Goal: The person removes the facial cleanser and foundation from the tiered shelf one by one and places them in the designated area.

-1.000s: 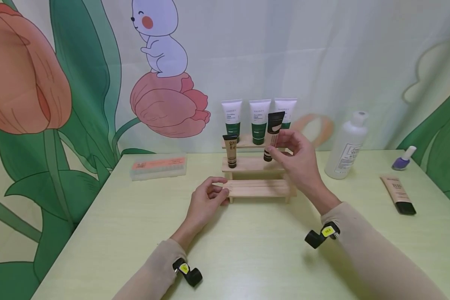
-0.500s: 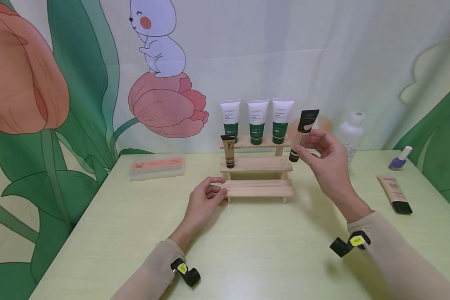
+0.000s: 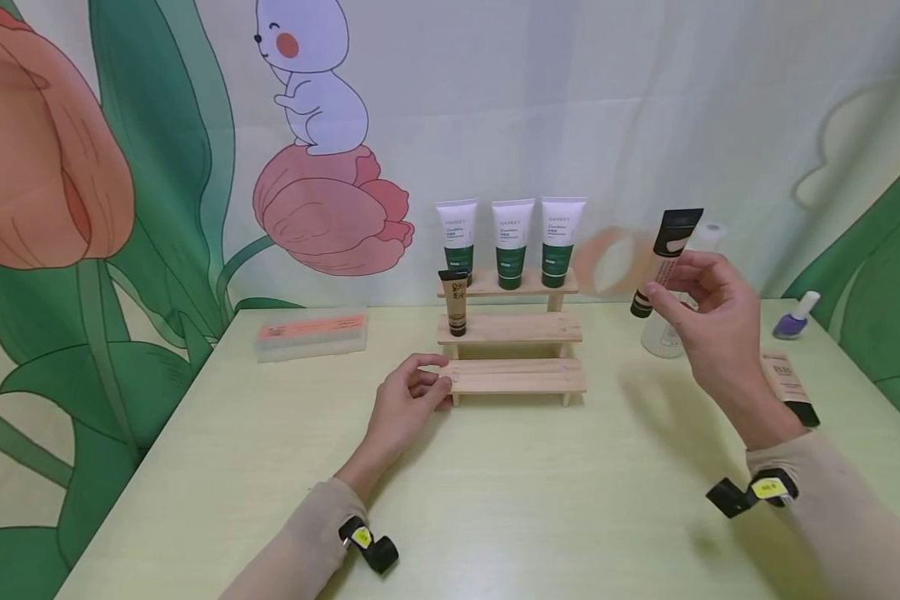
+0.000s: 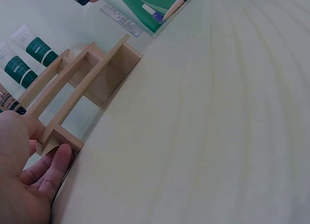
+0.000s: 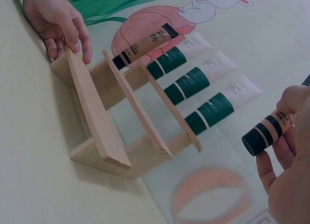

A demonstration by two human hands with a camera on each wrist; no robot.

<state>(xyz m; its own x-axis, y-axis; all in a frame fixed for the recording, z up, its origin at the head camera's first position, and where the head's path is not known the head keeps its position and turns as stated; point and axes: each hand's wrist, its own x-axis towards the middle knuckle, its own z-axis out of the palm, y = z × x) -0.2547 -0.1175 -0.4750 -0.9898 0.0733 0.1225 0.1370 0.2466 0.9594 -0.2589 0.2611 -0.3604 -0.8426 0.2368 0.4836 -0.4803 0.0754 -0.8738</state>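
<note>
Tube (image 3: pixel 662 265) held aloft bears small print; another tube (image 3: pixel 789 382) reads "BB".

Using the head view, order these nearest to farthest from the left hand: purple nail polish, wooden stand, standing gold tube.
1. Wooden stand: left end held by the left hand.
2. Gold tube: left on the middle shelf.
3. Purple nail polish: far right.
</note>
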